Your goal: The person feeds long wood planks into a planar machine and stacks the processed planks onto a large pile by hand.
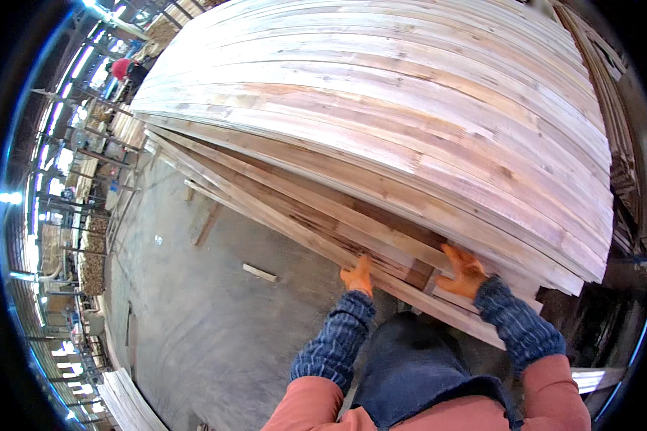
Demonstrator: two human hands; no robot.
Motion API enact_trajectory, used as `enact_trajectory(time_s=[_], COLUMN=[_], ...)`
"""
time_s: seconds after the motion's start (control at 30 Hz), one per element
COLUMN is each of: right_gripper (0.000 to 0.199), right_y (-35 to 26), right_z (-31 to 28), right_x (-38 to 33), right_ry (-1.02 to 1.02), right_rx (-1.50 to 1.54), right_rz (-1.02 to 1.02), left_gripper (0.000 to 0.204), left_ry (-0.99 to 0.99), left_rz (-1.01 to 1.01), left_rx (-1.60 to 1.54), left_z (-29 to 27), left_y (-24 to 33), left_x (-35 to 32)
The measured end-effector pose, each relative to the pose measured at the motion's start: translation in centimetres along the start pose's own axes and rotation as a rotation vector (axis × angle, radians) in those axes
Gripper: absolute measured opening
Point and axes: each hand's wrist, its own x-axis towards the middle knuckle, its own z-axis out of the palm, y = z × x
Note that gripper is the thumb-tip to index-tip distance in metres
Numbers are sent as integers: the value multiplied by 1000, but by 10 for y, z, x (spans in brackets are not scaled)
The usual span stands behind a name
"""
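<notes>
My left hand (357, 276), in an orange glove, closes on the outer edge of a long wooden board (438, 304) in front of my dark apron. To its right, my gloved right hand (464, 273) grips another long board (384, 235) close to its near end, thumb and fingers on either side. Both boards slant away to the far left, along the side of a broad stack of planks (381, 108). Dark gaps show between the loose boards and the stack. The undersides of the boards and some fingertips are hidden.
A short wood offcut (259, 273) lies on the concrete floor (194, 323), with a longer piece (207, 224) beyond it. A person in a red cap (122, 68) is at the far left. Lumber piles (93, 266) line the left side; more boards (611, 129) are stacked at right.
</notes>
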Motion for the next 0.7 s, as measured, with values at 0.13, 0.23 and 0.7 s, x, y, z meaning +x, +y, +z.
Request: enact_trajectory(time_s=[0.13,0.23,0.7], right_gripper=[105,110,88], right_y=[-70,-38,-5], right_z=[6,28,20], right_x=[107,148,19], right_ry=[-352,-366,19], right_rx=[0,-62,-153], right_rz=[150,66,159], left_gripper=[112,112,96], left_ry=[165,178,389], left_rz=[166,142,357], left_rx=[75,154,590], left_z=[-2,7,-2], left_y=[-20,-3,22], left_x=[21,1,-56])
